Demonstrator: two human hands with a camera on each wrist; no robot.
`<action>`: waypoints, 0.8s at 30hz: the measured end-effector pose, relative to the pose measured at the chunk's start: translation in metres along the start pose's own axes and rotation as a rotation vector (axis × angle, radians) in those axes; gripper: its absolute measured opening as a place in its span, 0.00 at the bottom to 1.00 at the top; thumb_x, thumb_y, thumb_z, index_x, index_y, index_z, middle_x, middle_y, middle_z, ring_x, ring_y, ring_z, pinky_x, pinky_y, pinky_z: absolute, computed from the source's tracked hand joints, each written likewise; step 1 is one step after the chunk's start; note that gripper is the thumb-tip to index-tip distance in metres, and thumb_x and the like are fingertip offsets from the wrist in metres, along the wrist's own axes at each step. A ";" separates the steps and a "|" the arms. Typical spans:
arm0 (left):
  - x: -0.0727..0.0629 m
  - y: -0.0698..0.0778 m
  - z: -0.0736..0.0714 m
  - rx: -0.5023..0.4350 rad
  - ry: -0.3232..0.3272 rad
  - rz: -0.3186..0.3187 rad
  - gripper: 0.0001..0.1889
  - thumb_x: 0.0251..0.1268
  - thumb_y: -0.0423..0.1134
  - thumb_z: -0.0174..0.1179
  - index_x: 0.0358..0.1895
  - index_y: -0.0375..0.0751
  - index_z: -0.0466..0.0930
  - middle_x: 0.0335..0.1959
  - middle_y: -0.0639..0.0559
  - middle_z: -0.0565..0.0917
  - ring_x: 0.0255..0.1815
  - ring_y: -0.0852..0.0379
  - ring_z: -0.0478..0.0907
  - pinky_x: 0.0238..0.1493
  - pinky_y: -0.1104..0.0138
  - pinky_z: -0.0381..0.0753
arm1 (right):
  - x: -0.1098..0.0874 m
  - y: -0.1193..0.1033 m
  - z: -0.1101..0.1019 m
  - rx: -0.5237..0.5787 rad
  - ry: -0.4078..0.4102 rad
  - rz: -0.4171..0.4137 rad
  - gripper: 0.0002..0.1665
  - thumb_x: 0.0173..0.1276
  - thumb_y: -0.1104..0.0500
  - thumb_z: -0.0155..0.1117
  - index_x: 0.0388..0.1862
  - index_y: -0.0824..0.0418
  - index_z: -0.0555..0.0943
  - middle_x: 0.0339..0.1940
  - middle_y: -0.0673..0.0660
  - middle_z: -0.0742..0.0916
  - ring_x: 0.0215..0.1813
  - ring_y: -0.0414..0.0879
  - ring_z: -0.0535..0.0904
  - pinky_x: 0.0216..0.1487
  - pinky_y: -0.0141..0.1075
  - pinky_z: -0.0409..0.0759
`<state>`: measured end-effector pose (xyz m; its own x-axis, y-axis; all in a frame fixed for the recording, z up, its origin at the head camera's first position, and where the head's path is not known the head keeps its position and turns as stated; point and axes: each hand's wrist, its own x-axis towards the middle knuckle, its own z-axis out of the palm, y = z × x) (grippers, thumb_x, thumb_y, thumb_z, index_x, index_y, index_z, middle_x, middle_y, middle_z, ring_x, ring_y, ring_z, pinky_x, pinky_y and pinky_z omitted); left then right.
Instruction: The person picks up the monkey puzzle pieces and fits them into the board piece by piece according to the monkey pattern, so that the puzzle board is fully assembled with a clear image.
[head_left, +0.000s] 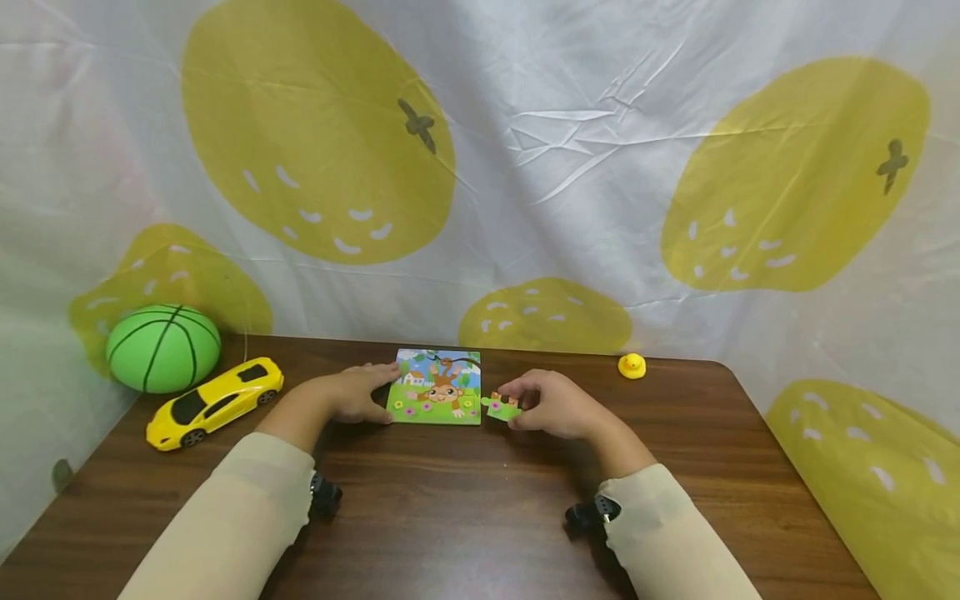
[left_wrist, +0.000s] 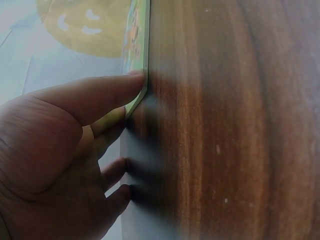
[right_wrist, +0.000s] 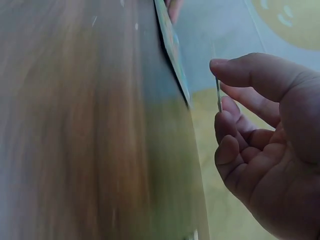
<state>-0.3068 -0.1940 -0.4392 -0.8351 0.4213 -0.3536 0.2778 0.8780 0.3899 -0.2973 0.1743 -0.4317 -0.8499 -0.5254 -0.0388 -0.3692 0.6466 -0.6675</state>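
A square jigsaw puzzle (head_left: 427,408) with a monkey picture lies flat on the table. My left hand (head_left: 354,393) holds it at its left side, thumb at the near corner and a fingertip farther back. In the left wrist view, the thumb (left_wrist: 107,95) presses the puzzle's edge (left_wrist: 146,45), and the other fingertips rest by the table. My right hand (head_left: 558,406) pinches a green puzzle piece (head_left: 501,411) with a pink flower, just right of the puzzle. Edge-on in the right wrist view, this thin piece (right_wrist: 218,95) sits between thumb and fingers, above the table.
A green ball (head_left: 163,348) and a yellow toy car (head_left: 216,403) stand on the left of the wooden table (head_left: 450,517). Back right sits a small yellow rubber duck (head_left: 632,366). Behind hangs a white curtain (head_left: 555,167) with yellow fruit prints.
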 end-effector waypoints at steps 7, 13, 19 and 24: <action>-0.001 0.002 -0.001 -0.003 -0.004 -0.003 0.46 0.74 0.52 0.67 0.87 0.43 0.55 0.90 0.43 0.53 0.90 0.30 0.45 0.88 0.35 0.46 | 0.022 -0.021 0.013 0.048 -0.025 -0.019 0.27 0.64 0.59 0.80 0.63 0.56 0.88 0.49 0.53 0.90 0.46 0.41 0.82 0.47 0.35 0.84; -0.002 0.002 -0.003 -0.002 -0.008 -0.008 0.46 0.74 0.53 0.68 0.87 0.44 0.55 0.91 0.44 0.52 0.90 0.30 0.45 0.88 0.34 0.47 | 0.043 -0.034 0.021 0.038 -0.040 -0.017 0.27 0.66 0.60 0.78 0.65 0.54 0.88 0.50 0.52 0.90 0.47 0.43 0.82 0.48 0.36 0.83; 0.000 0.000 -0.002 -0.005 -0.010 -0.004 0.46 0.74 0.53 0.68 0.87 0.44 0.56 0.91 0.44 0.52 0.90 0.30 0.45 0.88 0.34 0.47 | 0.063 -0.039 0.031 0.020 -0.054 -0.036 0.27 0.64 0.60 0.78 0.63 0.53 0.89 0.56 0.53 0.92 0.49 0.42 0.84 0.48 0.36 0.84; 0.001 -0.001 -0.001 -0.004 -0.011 -0.002 0.46 0.74 0.53 0.68 0.87 0.45 0.56 0.91 0.44 0.52 0.90 0.30 0.45 0.88 0.34 0.47 | 0.073 -0.044 0.039 0.036 -0.094 -0.024 0.28 0.63 0.61 0.78 0.64 0.55 0.88 0.57 0.54 0.92 0.46 0.41 0.86 0.42 0.33 0.84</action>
<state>-0.3085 -0.1951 -0.4392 -0.8305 0.4216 -0.3641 0.2736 0.8780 0.3927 -0.3288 0.0855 -0.4338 -0.8012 -0.5914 -0.0910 -0.3740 0.6137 -0.6954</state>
